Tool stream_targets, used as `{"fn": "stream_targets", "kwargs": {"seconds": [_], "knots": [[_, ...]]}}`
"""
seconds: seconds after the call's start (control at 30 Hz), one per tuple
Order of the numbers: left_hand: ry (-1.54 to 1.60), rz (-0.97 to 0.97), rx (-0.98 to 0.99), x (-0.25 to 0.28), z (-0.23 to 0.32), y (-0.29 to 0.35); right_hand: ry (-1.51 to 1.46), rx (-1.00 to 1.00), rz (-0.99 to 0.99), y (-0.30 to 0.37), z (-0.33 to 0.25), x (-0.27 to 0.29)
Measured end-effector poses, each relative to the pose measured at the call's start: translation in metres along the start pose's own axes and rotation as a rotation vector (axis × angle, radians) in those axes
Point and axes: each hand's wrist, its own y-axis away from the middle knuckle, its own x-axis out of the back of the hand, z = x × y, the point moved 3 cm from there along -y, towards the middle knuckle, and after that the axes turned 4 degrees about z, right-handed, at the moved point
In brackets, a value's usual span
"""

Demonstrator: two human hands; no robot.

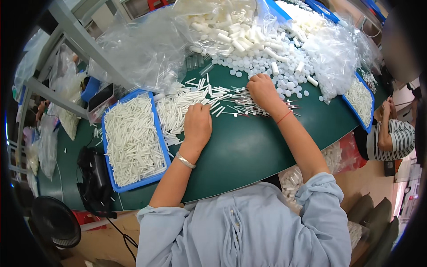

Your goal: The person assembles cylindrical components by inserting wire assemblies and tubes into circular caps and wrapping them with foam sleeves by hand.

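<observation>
My left hand (198, 124) rests at the right edge of a loose heap of short white tubes (175, 109), its fingers curled in. Whatever it pinches is too small to make out. Farther right, my right hand (265, 93) reaches down over a pile of thin rods (242, 103), some with reddish parts. Its fingers are bent together, and their tips and anything between them are hidden. Several white tubes lie scattered between the two hands. Just beyond my right hand spread small translucent round caps (287, 84).
A blue tray (116, 188) full of white tubes stands at left on the green table (231, 151). Thick white cylinders (240, 38) and clear plastic bags (138, 49) cover the far side. Another blue tray (368, 126) sits right, near a seated person (391, 138). A black fan (55, 221) is lower left.
</observation>
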Motion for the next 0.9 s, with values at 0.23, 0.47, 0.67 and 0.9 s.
{"fn": "stream_targets", "kwargs": {"seconds": [0.23,0.47,0.67,0.9], "knots": [[-0.041,-0.085,0.001,-0.015,0.005,-0.013,-0.203,-0.013,0.044,0.008,-0.027,0.026],[-0.077,-0.157,-0.015,-0.023,0.004,-0.015,-0.589,-0.269,0.147,0.017,-0.031,0.062],[0.076,-0.135,0.099,-0.004,0.007,-0.022,-0.746,-0.312,0.088,0.031,-0.044,0.07],[0.811,-0.238,0.464,0.018,0.037,-0.005,-0.784,-0.24,0.118,0.039,-0.069,0.088]]}}
